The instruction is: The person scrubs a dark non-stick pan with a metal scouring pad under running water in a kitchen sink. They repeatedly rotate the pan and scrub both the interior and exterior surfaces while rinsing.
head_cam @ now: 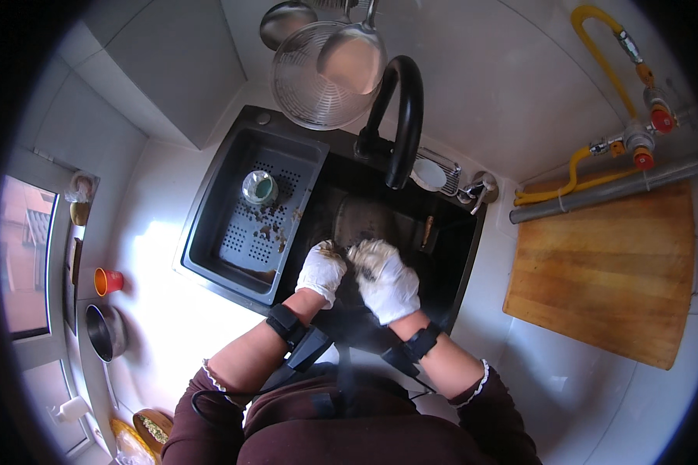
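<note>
Both my hands wear white gloves, stained brown and dark at the fingers, and are close together over the dark sink basin (442,279). My left hand (321,267) curls its fingers at the near side of a dark, round-edged thing (363,218), perhaps a pan, low in the basin. Beside it, my right hand (385,282) is bent inward, with a dark patch by its fingers. Whether either hand grips something is hidden by the gloves and shadow. Above the basin arches a black faucet (407,110).
A grey perforated drain tray (209,244) at the left holds a glass jar (260,187) and brown scraps (267,229). A brown stick-like piece (427,231) lies at the basin's right. Beyond are a wooden cutting board (604,267), a hanging plastic strainer (294,87), an orange cup (109,281) and a saucepan (108,332).
</note>
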Available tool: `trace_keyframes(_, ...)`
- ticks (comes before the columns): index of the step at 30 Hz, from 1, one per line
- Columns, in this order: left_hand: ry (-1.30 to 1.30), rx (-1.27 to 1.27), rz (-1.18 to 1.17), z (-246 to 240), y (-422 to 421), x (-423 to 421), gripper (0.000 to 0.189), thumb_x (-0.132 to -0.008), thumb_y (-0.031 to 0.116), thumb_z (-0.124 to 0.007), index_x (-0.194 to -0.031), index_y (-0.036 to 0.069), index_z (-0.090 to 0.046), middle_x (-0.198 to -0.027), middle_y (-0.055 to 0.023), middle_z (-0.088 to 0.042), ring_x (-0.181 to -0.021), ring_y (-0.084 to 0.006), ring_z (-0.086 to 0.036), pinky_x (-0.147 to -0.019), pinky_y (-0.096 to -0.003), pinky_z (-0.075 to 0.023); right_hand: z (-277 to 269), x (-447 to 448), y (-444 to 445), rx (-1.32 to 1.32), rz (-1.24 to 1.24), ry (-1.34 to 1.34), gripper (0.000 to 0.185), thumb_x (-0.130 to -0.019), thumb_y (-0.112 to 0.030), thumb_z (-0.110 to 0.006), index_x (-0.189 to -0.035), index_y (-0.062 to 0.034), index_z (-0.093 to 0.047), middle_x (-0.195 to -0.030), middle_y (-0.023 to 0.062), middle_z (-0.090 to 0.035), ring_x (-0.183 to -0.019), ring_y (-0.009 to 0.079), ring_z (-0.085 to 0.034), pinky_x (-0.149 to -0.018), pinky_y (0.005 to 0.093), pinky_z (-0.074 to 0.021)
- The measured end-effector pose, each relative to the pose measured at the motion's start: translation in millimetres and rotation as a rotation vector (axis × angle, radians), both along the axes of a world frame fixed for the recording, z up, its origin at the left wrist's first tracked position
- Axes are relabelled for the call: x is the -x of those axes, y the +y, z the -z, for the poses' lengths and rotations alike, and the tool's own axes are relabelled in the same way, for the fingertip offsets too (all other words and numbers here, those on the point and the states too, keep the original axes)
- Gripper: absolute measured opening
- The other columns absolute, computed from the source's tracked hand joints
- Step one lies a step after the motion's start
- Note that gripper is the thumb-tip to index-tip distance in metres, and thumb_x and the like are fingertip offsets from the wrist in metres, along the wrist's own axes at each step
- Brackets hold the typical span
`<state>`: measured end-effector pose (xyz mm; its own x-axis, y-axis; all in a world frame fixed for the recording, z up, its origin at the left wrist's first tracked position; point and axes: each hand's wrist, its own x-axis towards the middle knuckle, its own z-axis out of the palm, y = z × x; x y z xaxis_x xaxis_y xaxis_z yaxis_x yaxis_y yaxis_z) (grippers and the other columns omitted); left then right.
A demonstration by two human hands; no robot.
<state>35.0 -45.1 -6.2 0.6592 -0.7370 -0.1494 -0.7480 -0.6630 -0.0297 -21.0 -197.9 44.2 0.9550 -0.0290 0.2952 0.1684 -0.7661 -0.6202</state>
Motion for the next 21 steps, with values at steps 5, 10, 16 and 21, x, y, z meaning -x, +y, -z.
trace_keyframes(5,0.108,0.149,-0.094,1,-7,7,0.019,-0.079,0.014,-0.056,-0.086,0.009,-0.073,-0.093,-0.0120,-0.070,-0.095,-0.0281,-0.064,-0.088,-0.0362,-0.0466,-5,-68,-29,0.277,0.160,0.230,0.018,-0.074,-0.006,-0.070,-0.092,-0.0102,-0.069,-0.098,0.0068,-0.067,-0.093,0.0250,-0.063,-0.081,0.0348,-0.0529)
trace_keyframes(10,0.230,0.374,-0.283,5,-17,4,0.021,-0.081,0.015,-0.054,-0.089,0.005,-0.071,-0.096,-0.0139,-0.069,-0.095,-0.0300,-0.063,-0.088,-0.0359,-0.0469,-1,-33,-23,-0.005,-0.091,-0.064,0.026,-0.072,-0.002,-0.069,-0.096,-0.0129,-0.071,-0.106,0.0049,-0.067,-0.103,0.0225,-0.063,-0.086,0.0312,-0.0523)
trace_keyframes(16,0.298,0.477,-0.220,3,-17,9,0.020,-0.083,0.015,-0.052,-0.090,0.004,-0.068,-0.094,-0.0122,-0.068,-0.093,-0.0275,-0.063,-0.087,-0.0336,-0.0472,0,-1,-16,0.121,-0.032,0.038,0.026,-0.074,0.000,-0.068,-0.097,-0.0117,-0.069,-0.105,0.0053,-0.068,-0.099,0.0218,-0.065,-0.086,0.0304,-0.0525)
trace_keyframes(21,0.670,0.683,-0.410,-8,-11,22,0.021,-0.082,0.007,-0.055,-0.102,0.002,-0.060,-0.096,-0.0132,-0.067,-0.096,-0.0302,-0.061,-0.089,-0.0338,-0.0477,15,-55,-52,-0.388,0.259,0.294,0.006,-0.082,0.001,-0.063,-0.085,-0.0028,-0.064,-0.095,0.0094,-0.068,-0.091,0.0206,-0.065,-0.082,0.0287,-0.0525)
